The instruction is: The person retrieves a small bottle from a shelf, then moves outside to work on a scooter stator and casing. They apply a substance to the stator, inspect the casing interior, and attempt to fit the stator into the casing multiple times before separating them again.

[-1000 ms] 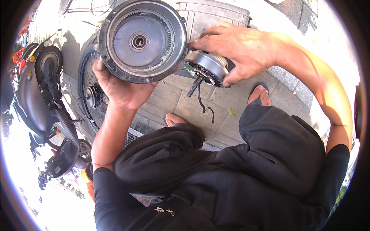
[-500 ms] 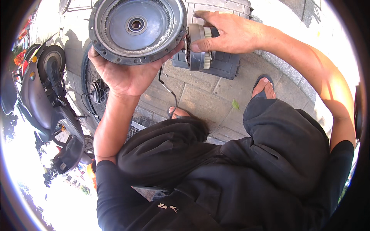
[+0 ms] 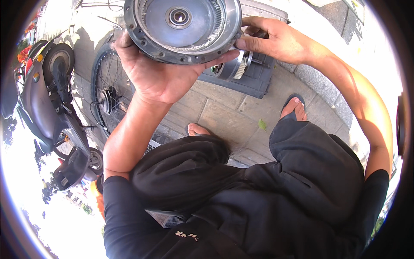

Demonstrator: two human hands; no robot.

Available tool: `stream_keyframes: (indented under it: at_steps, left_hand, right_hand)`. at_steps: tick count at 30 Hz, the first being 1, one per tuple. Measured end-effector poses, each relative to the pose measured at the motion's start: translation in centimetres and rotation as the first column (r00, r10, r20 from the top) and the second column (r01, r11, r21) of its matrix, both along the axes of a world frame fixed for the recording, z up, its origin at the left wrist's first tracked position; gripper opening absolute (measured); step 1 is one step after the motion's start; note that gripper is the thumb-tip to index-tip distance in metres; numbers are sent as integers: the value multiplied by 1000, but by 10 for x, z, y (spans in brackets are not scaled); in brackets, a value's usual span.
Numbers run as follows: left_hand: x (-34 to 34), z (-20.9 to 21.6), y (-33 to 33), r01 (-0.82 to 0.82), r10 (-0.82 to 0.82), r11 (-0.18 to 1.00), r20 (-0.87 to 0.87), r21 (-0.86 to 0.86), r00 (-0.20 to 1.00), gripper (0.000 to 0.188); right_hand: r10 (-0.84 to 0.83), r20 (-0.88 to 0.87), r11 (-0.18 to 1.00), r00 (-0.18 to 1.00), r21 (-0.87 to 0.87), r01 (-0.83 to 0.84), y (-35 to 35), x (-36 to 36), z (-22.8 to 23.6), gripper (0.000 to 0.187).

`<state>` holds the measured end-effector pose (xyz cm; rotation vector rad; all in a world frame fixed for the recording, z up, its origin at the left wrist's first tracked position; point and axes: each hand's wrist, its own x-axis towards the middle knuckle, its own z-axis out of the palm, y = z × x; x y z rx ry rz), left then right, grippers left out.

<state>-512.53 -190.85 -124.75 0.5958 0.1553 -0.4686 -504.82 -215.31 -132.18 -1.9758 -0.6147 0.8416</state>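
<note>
A round grey hub-motor housing (image 3: 172, 38), with a toothed ring inside and a bearing at its centre, is held up with its open face toward me. My left hand (image 3: 151, 80) supports it from below, the thumb at its left edge and the fingers under the rim. At the right edge, my right hand (image 3: 286, 42) pinches the rim with thumb and bent fingers; some fingertips are hidden. Below that hand, a motor core (image 3: 233, 70) with pale toothed gears sits over a dark grey plastic case (image 3: 241, 88), partly covered by the housing.
To the left, a spoked wheel (image 3: 113, 71) with a hub motor stands near a parked motor scooter (image 3: 45, 93). Paving tiles (image 3: 220, 110) lie under my sandalled feet, with a green leaf (image 3: 262, 124) on them. A stone kerb (image 3: 321, 84) runs along the right.
My left hand has moved the housing to the right and slightly up. My right hand has let go of the motor core and taken the housing's rim; the core now sits lower.
</note>
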Motion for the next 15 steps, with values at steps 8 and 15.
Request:
stream_keyframes:
  at_steps: [8,15]
  left_hand:
    - [5,-14,2,-90,95,987,33,-134,995,95]
    - [4,10,-12,-198,210,976,-139,93,968,102]
  right_hand:
    - [251,578,948,776,14,-317,-28,-6,13,32]
    - [512,689,836,513,-261,-483,-23,5,25,29]
